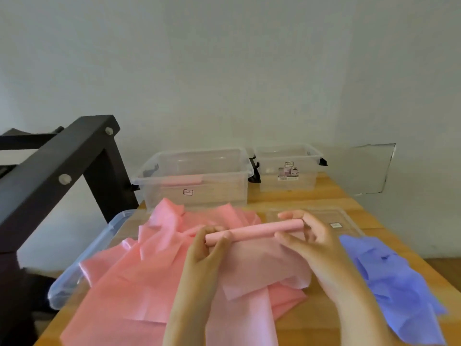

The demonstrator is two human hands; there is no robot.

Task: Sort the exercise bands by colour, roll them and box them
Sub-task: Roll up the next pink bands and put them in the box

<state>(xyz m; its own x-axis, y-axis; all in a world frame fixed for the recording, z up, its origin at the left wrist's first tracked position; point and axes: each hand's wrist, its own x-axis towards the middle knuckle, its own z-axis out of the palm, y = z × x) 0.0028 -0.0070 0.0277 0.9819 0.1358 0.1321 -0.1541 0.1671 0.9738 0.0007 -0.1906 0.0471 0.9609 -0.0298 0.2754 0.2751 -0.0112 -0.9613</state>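
Left of the large clear box, one lid lies at the edge of the surface, likely parked out of your way. Just before that box, loose pink bands are heaped for rolling; I cannot count them. Your left grip and right grip each pinch an end of one pink roll so it cannot unwind. One boxed pink band lies inside. To its right are a second box, a second lid and a purple heap, kept apart by colour.

The rolled band is plain pale pink; the loose bands salmon pink; the pile at right periwinkle blue; the boxes clear; the table honey-coloured wood; the frame black.
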